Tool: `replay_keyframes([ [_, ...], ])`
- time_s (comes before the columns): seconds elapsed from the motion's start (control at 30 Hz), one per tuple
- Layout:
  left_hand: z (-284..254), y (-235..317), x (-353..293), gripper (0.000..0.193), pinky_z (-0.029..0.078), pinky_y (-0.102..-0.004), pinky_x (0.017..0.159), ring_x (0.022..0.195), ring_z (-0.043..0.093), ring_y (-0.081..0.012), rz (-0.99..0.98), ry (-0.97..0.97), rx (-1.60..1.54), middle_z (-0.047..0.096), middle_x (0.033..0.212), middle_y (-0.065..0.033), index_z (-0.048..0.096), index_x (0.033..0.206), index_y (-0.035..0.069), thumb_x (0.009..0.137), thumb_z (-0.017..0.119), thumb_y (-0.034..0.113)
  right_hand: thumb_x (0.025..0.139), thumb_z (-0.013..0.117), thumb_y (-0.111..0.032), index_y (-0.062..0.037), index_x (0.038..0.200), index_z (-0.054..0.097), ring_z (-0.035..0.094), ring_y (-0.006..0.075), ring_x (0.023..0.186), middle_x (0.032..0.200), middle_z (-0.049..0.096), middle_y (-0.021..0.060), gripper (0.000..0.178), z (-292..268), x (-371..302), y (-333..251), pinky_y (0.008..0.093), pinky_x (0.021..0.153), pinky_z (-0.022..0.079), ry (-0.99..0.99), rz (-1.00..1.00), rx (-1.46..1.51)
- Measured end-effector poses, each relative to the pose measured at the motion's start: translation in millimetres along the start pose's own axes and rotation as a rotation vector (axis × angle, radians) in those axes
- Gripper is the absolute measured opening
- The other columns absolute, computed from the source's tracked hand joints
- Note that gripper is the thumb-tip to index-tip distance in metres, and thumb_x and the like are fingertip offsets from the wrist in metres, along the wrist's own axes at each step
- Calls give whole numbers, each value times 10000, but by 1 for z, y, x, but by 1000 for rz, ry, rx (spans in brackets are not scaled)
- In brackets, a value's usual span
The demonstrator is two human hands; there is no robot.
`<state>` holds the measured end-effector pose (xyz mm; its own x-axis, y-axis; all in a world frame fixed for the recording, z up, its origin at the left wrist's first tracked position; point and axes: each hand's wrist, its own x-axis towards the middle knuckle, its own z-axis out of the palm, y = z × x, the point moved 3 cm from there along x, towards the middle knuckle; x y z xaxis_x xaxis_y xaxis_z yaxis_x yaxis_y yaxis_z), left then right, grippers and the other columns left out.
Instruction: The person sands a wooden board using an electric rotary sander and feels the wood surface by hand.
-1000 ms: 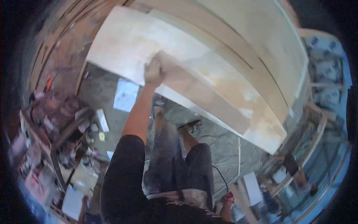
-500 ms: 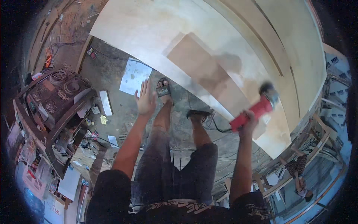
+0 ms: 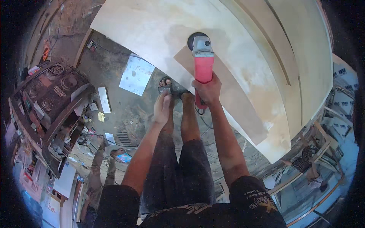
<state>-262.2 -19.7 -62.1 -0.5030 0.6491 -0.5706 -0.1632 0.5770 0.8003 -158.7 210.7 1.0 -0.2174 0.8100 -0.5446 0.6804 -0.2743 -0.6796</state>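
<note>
My right hand [image 3: 208, 88] is wrapped round the red body of an angle grinder [image 3: 204, 68] with a grey head. The grinder's round dark disc [image 3: 196, 40] lies over a narrow brown strip of board [image 3: 237, 100] on a large pale curved panel [image 3: 140, 34]; whether the disc touches cannot be told. A black cord hangs from the grinder's rear end. To the left, my left hand [image 3: 163, 105] is held up with fingers stretched out, seen edge-on and holding nothing. It hovers above my feet, short of the panel's near edge.
An old box-shaped unit with round speaker-like fronts [image 3: 57, 91] stands at the left. A white sheet [image 3: 137, 74] and a white strip [image 3: 104, 99] lie on the floor, with cables running across it. People are at the lower left and lower right, near wooden frames [image 3: 300, 182].
My right hand has swung the grinder left and farther out over the brown strip. My left hand has shifted right and turned edge-on. My right foot has come in beside the left.
</note>
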Motion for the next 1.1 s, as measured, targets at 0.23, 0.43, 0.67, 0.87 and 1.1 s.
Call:
replay_keyframes([
  [0.23, 47, 26, 14, 462, 381, -383, 1148, 1344, 542, -310, 72, -27, -184, 584, 1425, -208, 530, 1428, -55, 1103, 467, 267, 675, 801, -183, -11, 1036, 687, 721, 202, 830, 913, 747, 108, 416, -25, 7, 10, 364, 781, 580, -18, 113, -68],
  [0.43, 58, -5, 10, 429, 380, -376, 1147, 1353, 535, -292, 6, 5, -270, 592, 1409, -202, 551, 1412, -33, 1105, 462, 253, 634, 833, -263, -18, 1123, 686, 746, 367, 939, 980, 757, 201, 566, -7, -7, -8, 450, 857, 586, -230, -97, -387],
  [0.67, 45, -45, -36, 453, 387, -370, 1138, 1297, 551, -218, -167, -137, -235, 614, 1378, -102, 567, 1405, -15, 1115, 480, 322, 630, 858, -359, -19, 1191, 677, 737, 403, 962, 999, 752, 233, 681, 1, -6, -1, 464, 861, 589, -215, -80, -291],
  [0.87, 14, -31, -40, 386, 479, -382, 1041, 1184, 649, -278, -157, -47, 24, 691, 1267, -178, 626, 1315, -18, 1113, 472, 272, 660, 845, -340, 10, 1077, 692, 746, 386, 916, 963, 753, 226, 565, -23, 37, -21, 443, 845, 593, -161, 45, -150],
  [1.1, 10, -19, -17, 362, 498, -331, 984, 1105, 637, -163, -76, 42, -215, 700, 1177, -97, 639, 1290, -18, 1125, 442, 236, 658, 848, -297, -24, 1136, 699, 744, 389, 952, 981, 756, 218, 570, -2, -18, 6, 453, 853, 587, -193, -48, -271],
])
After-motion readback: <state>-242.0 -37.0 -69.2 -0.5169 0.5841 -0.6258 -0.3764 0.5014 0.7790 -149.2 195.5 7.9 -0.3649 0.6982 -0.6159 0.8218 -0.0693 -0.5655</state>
